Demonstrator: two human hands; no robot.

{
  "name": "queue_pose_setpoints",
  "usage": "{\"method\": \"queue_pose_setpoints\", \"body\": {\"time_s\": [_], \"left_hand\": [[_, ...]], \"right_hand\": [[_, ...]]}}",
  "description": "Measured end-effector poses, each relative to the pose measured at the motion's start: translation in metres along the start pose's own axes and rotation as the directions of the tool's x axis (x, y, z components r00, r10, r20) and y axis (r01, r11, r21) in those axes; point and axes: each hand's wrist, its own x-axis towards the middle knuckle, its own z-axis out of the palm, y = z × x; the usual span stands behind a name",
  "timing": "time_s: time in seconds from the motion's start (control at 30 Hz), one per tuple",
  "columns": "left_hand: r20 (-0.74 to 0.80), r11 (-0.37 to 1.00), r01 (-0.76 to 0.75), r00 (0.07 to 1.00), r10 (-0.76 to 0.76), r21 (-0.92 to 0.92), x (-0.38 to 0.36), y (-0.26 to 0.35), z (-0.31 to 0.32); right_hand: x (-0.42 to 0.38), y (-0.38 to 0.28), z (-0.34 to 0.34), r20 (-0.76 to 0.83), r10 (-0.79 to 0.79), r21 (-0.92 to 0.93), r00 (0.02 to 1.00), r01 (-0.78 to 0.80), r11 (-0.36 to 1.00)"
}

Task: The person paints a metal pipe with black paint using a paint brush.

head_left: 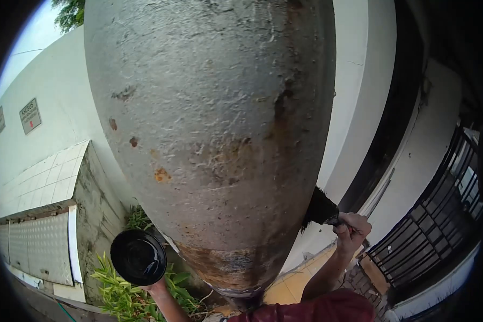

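A thick grey pole with peeling paint and rust patches fills the middle of the head view. My right hand is closed around the handle of a paintbrush, whose black bristles are against the right side of the pole. On the left, my left hand holds a round black paint container from below; most of its fingers are hidden behind it. Inside the container is a dark, shiny surface.
Green plants grow behind the container. A tiled structure with metal doors stands left, below a white wall with signs. At right are a white wall and a black metal gate.
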Motion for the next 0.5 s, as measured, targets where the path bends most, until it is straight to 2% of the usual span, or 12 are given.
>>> {"method": "queue_pose_setpoints", "body": {"time_s": [0.03,0.07,0.1,0.13,0.17,0.2,0.3,0.5], "left_hand": [[0.046,0.965,-0.121,0.993,0.113,0.234,0.005,-0.008,-0.004],[0.113,0.859,-0.251,0.968,0.224,0.446,0.010,-0.009,0.000],[0.139,0.858,-0.263,0.964,0.225,0.441,0.013,-0.008,0.001],[0.176,0.665,-0.208,0.978,0.117,0.717,0.010,0.005,0.007],[0.167,0.386,-0.158,0.986,0.008,0.909,0.008,0.012,0.014],[0.178,0.387,-0.168,0.984,0.008,0.907,0.005,0.012,0.016],[0.151,0.637,-0.112,0.989,-0.006,0.762,-0.001,0.014,0.017],[-0.072,0.927,0.033,0.997,-0.007,0.375,-0.018,0.021,0.005]], "right_hand": [[0.004,-0.006,0.002,-0.004,-0.019,-0.008,1.000,0.019,1.000],[0.008,-0.013,0.005,-0.004,-0.039,-0.008,0.999,0.039,0.999],[0.009,-0.017,0.006,-0.027,-0.035,-0.021,0.999,0.034,0.999],[0.011,-0.020,0.007,0.001,-0.047,-0.008,0.999,0.047,0.999],[0.015,-0.024,0.006,0.034,-0.061,0.006,0.998,0.061,0.998],[0.024,-0.031,0.003,0.125,-0.079,0.007,0.989,0.079,0.997],[0.034,-0.041,-0.002,0.209,-0.123,-0.049,0.970,0.136,0.990],[0.024,-0.004,-0.006,0.283,-0.133,0.174,0.950,0.086,0.981]]}}
